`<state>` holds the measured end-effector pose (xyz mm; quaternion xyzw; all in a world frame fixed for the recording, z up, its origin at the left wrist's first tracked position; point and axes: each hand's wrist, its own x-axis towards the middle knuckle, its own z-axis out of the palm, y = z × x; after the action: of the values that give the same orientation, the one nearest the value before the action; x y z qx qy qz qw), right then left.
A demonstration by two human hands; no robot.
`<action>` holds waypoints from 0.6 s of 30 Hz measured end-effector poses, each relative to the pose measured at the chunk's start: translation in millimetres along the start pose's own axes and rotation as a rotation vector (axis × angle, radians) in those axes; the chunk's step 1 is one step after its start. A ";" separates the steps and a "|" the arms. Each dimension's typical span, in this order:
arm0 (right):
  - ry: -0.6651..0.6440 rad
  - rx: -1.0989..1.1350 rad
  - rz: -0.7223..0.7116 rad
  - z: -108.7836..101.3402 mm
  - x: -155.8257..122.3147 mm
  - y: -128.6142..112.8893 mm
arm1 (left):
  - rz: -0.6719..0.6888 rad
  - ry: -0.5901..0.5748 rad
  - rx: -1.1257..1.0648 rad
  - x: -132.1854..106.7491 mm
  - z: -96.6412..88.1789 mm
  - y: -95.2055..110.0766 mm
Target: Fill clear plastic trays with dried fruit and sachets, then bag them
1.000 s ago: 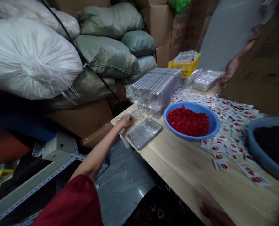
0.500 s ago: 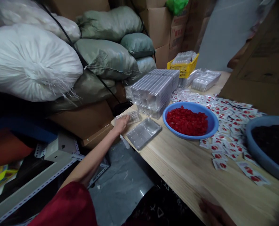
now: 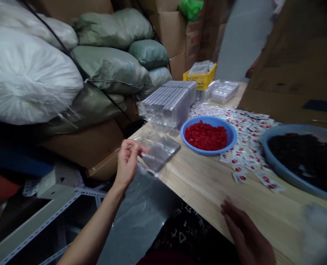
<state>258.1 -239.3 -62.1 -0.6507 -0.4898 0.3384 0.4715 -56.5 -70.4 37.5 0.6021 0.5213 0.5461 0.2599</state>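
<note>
My left hand (image 3: 128, 162) is raised just off the table's left corner, fingers pinched on a clear plastic tray (image 3: 148, 141) that it holds up in the air. Under and beside it another clear tray (image 3: 163, 152) lies flat on the wooden table (image 3: 207, 191). My right hand (image 3: 244, 232) lies at the table's near edge with fingers stretched flat and nothing in it. A blue bowl (image 3: 231, 134) of small red pieces sits behind the trays.
A tall stack of clear trays (image 3: 167, 105) stands behind the bowl. Small red-and-white sachets (image 3: 246, 145) litter the table. A grey-blue basin (image 3: 279, 167) of dark stuff is at the right. Stuffed sacks (image 3: 110, 70), cardboard boxes, a yellow crate (image 3: 202, 79) surround the table.
My left hand has lifted a clear tray off the table corner and drawn it toward me. My right hand has come further into view on the near edge.
</note>
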 end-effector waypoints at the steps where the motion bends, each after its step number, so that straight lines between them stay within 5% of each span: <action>1: 0.012 0.027 -0.013 -1.0 3.8 -5.1 | -0.059 -0.211 -0.028 -7.5 14.5 5.2; 4: 0.027 0.095 -0.046 -9.6 15.9 -12.7 | -0.107 -0.804 -0.083 -30.3 73.7 10.5; 7: 0.021 0.224 0.034 -23.8 21.7 -1.4 | 0.002 -1.084 -0.097 -46.3 138.6 10.3; 10: 0.201 0.266 0.148 -35.6 19.6 26.3 | 0.233 -0.991 0.027 -32.9 187.2 11.6; 14: 0.397 0.204 0.174 -43.1 14.2 65.7 | 0.410 -0.723 0.332 35.1 228.2 5.6; 18: 0.400 -0.022 0.105 -57.6 5.0 75.3 | 0.382 -0.801 0.623 95.9 266.3 -22.3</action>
<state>335.5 -256.4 -114.3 -0.7345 -0.3554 0.2213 0.5340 169.7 92.4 -16.6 0.8957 0.4001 0.1309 0.1434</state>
